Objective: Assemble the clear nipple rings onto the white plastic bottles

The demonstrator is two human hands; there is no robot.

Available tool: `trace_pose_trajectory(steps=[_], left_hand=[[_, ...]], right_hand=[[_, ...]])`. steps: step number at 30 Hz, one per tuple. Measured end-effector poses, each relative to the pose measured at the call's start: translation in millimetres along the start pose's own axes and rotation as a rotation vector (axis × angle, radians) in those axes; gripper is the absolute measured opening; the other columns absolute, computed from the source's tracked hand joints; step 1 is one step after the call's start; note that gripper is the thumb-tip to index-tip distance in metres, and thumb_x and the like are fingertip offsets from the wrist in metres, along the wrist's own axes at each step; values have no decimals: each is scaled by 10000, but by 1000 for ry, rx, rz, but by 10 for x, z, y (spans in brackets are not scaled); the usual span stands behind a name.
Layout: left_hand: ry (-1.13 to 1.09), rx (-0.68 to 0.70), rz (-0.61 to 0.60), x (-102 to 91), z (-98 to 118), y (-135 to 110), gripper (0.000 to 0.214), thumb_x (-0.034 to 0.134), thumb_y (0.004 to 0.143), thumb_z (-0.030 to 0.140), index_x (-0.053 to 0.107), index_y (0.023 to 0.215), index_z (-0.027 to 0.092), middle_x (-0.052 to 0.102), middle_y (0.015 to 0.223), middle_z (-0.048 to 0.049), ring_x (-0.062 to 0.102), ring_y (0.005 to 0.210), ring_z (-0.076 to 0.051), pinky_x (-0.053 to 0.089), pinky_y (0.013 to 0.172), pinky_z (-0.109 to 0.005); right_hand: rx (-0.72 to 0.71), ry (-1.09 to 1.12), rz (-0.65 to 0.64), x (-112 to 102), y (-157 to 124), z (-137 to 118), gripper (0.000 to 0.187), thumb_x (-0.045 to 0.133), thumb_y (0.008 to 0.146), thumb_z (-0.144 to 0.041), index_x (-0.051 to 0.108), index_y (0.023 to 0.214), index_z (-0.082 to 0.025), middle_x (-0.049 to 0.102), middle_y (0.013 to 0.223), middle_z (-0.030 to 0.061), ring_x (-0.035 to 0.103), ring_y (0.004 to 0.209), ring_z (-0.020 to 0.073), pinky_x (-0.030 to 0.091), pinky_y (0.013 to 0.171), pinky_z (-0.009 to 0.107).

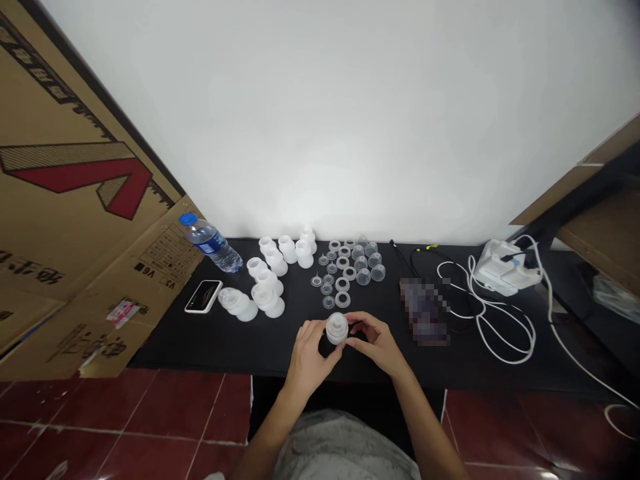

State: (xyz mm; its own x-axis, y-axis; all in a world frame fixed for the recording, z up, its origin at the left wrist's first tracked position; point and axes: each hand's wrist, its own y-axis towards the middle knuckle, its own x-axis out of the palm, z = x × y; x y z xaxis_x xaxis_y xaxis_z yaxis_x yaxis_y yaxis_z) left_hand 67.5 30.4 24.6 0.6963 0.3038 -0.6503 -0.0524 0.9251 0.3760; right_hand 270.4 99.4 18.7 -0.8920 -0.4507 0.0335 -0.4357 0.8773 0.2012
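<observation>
Both hands meet over the near edge of a black table (280, 347). My left hand (310, 357) and my right hand (377, 343) are each closed around a small white translucent plastic piece (337, 328), held upright between the fingertips. Further back lie several white plastic cups (270, 280), some lying on their sides. Beside them to the right are several small clear rings and caps (347, 267), spread in rows.
A water bottle (210, 243) lies at the back left, with a phone (203, 296) near it. Large cardboard sheets (75, 220) lean at the left. A white power strip (503, 270) and looped white cable (500, 320) sit at the right. Red floor tiles lie below.
</observation>
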Motion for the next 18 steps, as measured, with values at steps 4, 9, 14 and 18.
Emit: trace_pose_trajectory(steps=[4, 9, 14, 18], left_hand=[[98, -94, 74, -117, -83, 43, 225, 733, 993, 355, 722, 1179, 228, 732, 1006, -66, 689, 868, -251, 544, 773, -351], [184, -216, 154, -246, -302, 146, 281, 682, 1032, 446, 742, 1155, 201, 722, 875, -35, 636, 632, -188, 464, 655, -302], [252, -380, 161, -262, -454, 256, 397, 659, 1045, 494, 729, 1269, 174, 717, 768, -27, 669, 615, -217, 443, 665, -310], [259, -463, 174, -277, -484, 318, 458, 609, 1070, 484, 681, 1375, 150, 716, 729, -35, 682, 604, -248, 433, 643, -324]], right_hand=[[34, 4, 31, 13, -3, -6, 340, 890, 919, -403, 813, 1232, -295, 798, 1244, 83, 735, 1072, 263, 620, 912, 394], [60, -38, 29, 16, -10, 1, 313, 869, 939, -413, 815, 1218, -284, 795, 1210, 85, 734, 1030, 252, 628, 907, 392], [72, -53, 63, 37, -10, 12, 296, 834, 967, -440, 803, 1199, -260, 803, 1215, 104, 749, 1095, 271, 629, 926, 396], [43, -150, 84, 52, -11, -17, 268, 779, 1006, -423, 793, 1221, -265, 798, 1194, 98, 757, 1019, 252, 629, 904, 396]])
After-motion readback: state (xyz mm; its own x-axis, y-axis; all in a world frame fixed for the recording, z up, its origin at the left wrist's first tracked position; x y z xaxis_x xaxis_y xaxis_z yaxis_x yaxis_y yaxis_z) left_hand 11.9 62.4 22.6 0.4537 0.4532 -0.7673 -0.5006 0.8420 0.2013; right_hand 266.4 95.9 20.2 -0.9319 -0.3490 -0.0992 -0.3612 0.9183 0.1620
